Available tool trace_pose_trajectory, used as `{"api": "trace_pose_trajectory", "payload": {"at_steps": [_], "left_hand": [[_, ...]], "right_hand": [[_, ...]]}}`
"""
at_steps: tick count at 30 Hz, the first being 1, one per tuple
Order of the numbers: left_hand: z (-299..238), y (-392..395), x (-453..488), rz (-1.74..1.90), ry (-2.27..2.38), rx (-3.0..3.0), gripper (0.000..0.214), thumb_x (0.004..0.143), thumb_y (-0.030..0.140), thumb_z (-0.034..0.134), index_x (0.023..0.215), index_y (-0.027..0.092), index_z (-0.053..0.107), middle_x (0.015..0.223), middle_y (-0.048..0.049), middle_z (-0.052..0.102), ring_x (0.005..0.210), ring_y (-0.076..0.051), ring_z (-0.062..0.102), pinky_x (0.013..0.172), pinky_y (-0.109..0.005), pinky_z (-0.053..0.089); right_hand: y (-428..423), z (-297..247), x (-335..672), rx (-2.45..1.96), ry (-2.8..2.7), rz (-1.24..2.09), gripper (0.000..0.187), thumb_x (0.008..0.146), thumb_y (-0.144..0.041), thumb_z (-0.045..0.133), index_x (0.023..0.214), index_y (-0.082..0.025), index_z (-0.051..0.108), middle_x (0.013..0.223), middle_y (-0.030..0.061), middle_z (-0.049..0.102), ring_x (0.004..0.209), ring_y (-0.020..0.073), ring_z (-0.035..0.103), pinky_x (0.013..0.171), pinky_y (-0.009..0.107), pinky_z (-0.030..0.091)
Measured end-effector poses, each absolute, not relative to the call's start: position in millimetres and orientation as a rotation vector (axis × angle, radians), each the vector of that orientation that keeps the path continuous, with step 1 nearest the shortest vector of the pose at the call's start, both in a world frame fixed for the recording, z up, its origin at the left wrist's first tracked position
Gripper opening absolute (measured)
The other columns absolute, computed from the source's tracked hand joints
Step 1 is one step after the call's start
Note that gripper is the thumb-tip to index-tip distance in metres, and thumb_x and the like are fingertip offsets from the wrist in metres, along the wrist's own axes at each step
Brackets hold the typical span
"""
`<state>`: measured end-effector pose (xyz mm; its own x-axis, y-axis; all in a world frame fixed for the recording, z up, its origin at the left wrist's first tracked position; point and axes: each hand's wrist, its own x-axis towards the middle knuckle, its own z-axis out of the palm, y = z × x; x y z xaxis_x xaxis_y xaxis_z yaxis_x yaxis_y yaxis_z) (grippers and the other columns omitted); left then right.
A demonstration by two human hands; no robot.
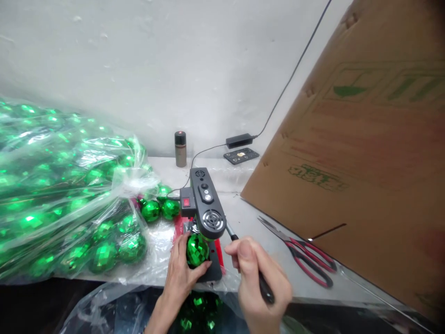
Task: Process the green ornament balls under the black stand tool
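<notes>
A green mirrored bauble with a faceted surface sits below the round end of a black bench machine. My left hand is closed around it, thumb at its lower right and fingers at its left side. My right hand is wrapped round the black handle of a lever, whose metal rod runs up to the machine. A red switch shows on the machine's left side. Part of the black base and some red material show beneath.
Clear plastic bags full of green baubles fill the left. Loose baubles lie beside the machine. Red-handled scissors rest at right, before a leaning cardboard box. A small bottle, power adapter and phone are behind.
</notes>
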<state>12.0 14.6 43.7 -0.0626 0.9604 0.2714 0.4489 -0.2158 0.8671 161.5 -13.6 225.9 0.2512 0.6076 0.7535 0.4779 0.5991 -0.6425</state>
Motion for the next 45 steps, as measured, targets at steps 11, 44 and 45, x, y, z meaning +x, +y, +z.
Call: {"api": "trace_pose_trajectory", "payload": {"at_steps": [11,44,45], "left_hand": [[43,16,39,1.262,1.698,1.768,0.079,0.076,0.031,0.087,0.146,0.016,0.055,0.137,-0.0213,0.067,0.131,-0.043,0.069,0.112,-0.066,0.059],[34,5,18,1.290,1.502,1.417,0.079,0.083,0.045,0.087,0.152,0.024,0.055,0.156,-0.0183,0.067,0.149,-0.043,0.062,0.128,-0.065,0.046],[32,5,20,1.314,1.507,1.480,0.076,0.085,0.043,0.085,0.152,0.024,0.055,0.156,-0.0186,0.067,0.148,-0.042,0.063,0.127,-0.065,0.048]], "right_hand": [[-16,224,163,-0.997,-1.411,0.103,0.027,0.112,-0.012,0.052,0.091,-0.024,0.063,0.074,-0.0071,0.068,0.060,0.0052,0.067,0.060,0.014,0.050],[-18,228,163,-1.040,-1.372,0.157,0.031,0.111,-0.016,0.054,0.085,-0.021,0.070,0.069,-0.0021,0.067,0.054,0.0096,0.062,0.052,0.020,0.047],[-18,227,163,-1.041,-1.378,0.154,0.031,0.111,-0.016,0.054,0.085,-0.021,0.070,0.069,-0.0018,0.067,0.054,0.0099,0.062,0.052,0.020,0.048]]}}
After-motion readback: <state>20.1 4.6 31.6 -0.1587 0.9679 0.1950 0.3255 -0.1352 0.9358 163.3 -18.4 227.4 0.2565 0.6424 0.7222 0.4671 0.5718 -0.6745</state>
